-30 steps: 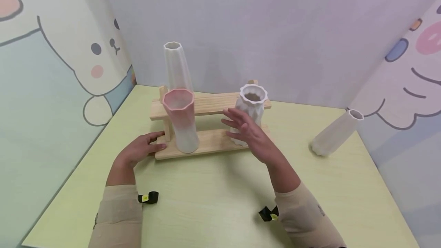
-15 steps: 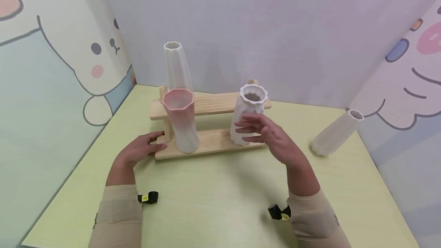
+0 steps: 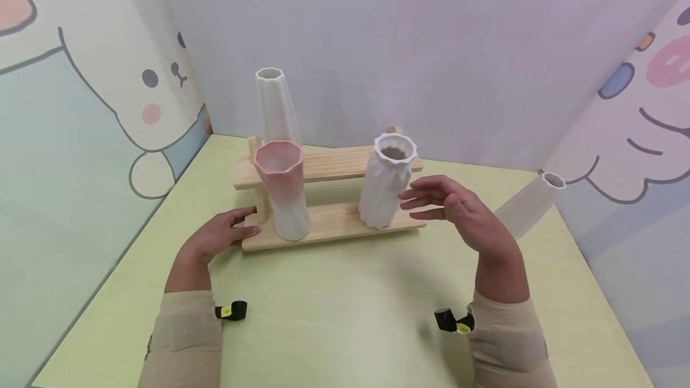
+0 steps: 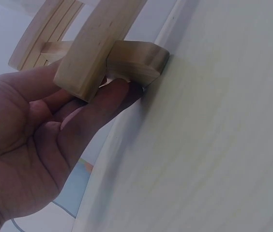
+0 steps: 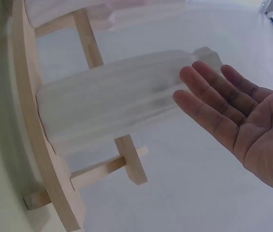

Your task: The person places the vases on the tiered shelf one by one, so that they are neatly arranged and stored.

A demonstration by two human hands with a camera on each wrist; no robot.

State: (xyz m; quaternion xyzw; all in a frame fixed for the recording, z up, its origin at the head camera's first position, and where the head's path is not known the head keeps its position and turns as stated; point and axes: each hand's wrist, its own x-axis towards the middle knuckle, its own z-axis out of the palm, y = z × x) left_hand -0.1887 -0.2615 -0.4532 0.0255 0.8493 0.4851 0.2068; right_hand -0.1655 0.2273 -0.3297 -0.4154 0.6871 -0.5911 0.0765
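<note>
The empty, loose-fingered right hand, near the upright white vase, partly hides the far-right vase, while the left hand grips the rack, lengthwise across mid-frame.

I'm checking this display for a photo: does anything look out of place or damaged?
The white vase at far right looks odd: it's off the wooden rack, which holds three others, and appears to lean, though that may be camera distortion. I see no spill or breakage.
</note>
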